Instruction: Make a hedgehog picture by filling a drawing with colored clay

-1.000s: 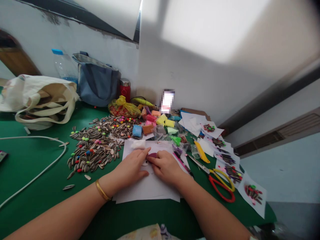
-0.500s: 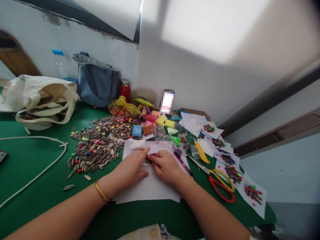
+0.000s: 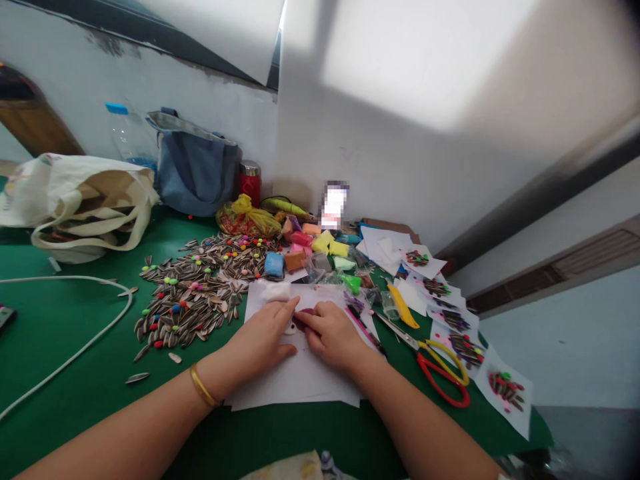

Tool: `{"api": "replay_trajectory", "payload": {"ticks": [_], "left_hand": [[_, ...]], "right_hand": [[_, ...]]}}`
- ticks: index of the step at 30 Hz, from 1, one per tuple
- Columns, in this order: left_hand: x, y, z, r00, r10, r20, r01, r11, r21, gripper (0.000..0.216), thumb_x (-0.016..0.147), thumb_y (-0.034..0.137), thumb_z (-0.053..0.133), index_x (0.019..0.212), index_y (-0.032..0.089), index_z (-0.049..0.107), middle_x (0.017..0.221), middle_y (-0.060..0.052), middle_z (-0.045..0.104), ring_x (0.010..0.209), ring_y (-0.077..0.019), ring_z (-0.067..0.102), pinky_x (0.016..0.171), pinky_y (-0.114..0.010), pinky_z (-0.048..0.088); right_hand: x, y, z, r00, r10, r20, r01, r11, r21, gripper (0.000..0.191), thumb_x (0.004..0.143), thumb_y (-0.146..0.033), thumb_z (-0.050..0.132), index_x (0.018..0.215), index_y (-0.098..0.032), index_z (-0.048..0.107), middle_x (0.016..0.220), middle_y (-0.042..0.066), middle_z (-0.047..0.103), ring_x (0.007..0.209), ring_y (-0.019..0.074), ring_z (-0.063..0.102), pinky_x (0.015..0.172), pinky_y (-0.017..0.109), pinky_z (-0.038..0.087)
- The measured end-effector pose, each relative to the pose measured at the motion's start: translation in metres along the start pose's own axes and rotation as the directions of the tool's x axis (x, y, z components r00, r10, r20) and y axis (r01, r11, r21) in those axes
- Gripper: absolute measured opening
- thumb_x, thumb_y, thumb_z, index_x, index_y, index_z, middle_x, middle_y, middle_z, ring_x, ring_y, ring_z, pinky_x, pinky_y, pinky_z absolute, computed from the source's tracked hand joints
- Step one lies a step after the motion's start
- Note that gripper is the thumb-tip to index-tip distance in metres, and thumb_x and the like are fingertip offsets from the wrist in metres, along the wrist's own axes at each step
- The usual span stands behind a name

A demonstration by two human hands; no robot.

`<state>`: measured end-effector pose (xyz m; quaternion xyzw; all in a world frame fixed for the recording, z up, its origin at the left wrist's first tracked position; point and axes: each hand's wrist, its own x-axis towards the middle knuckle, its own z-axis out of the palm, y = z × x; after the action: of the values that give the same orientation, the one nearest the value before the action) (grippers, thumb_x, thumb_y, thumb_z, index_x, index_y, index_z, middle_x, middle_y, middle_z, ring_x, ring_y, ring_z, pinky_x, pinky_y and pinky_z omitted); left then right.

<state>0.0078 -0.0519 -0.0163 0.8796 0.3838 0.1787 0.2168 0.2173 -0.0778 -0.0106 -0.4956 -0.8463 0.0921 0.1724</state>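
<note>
White paper sheets (image 3: 320, 383) lie in front of me on the green table. My left hand (image 3: 266, 337) rests flat on them, fingers stretched and thumb apart. Facing it, my right hand (image 3: 334, 337) has bent fingers closed on a dark red piece of modelling clay (image 3: 304, 312), mostly covered by the fingers. Between the hands, a small white spot with dark dots (image 3: 292, 328) shows on the paper; its kind is unclear. A white lump (image 3: 276, 291) sits just beyond my left fingertips.
Sunflower seeds (image 3: 193, 310) mixed with coloured pieces are heaped left. Clay packets (image 3: 295, 261) lie behind the paper. To the right are scissors (image 3: 440, 370), a yellow cutter (image 3: 404, 307) and decorated paper cards (image 3: 505, 393). Bags (image 3: 197, 167) and a white cable (image 3: 100, 327) are farther left.
Both hands stay in nearly the same place on the paper. The view has shifted very slightly; nothing else has visibly moved.
</note>
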Motion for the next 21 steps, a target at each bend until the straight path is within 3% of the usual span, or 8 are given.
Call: {"api": "replay_trajectory", "payload": {"ticks": [9,21], "left_hand": [[-0.0002,0.0022,-0.0034,1.000,0.014,0.003,-0.014,1.000,0.000,0.086,0.073,0.018,0.074,0.148,0.019,0.032,0.136,-0.014,0.055,0.128,-0.0292,0.050,0.111,-0.047,0.041],[0.0008,0.0033,-0.0052,0.999,0.033,0.006,-0.033,0.999,0.001,0.082,0.075,0.019,0.073,0.147,0.020,0.035,0.137,-0.013,0.056,0.130,-0.0292,0.049,0.112,-0.047,0.040]], "right_hand": [[-0.0013,-0.0001,-0.0047,0.995,0.078,-0.066,-0.077,0.997,0.015,0.035,0.090,-0.015,0.052,0.122,-0.021,0.067,0.093,0.007,0.057,0.090,0.0220,0.050,0.083,0.034,0.040],[-0.0005,-0.0026,-0.0058,0.995,0.095,-0.030,-0.095,0.995,0.002,0.034,0.088,-0.015,0.054,0.118,-0.020,0.068,0.094,0.007,0.055,0.091,0.0218,0.048,0.083,0.034,0.039]]}}
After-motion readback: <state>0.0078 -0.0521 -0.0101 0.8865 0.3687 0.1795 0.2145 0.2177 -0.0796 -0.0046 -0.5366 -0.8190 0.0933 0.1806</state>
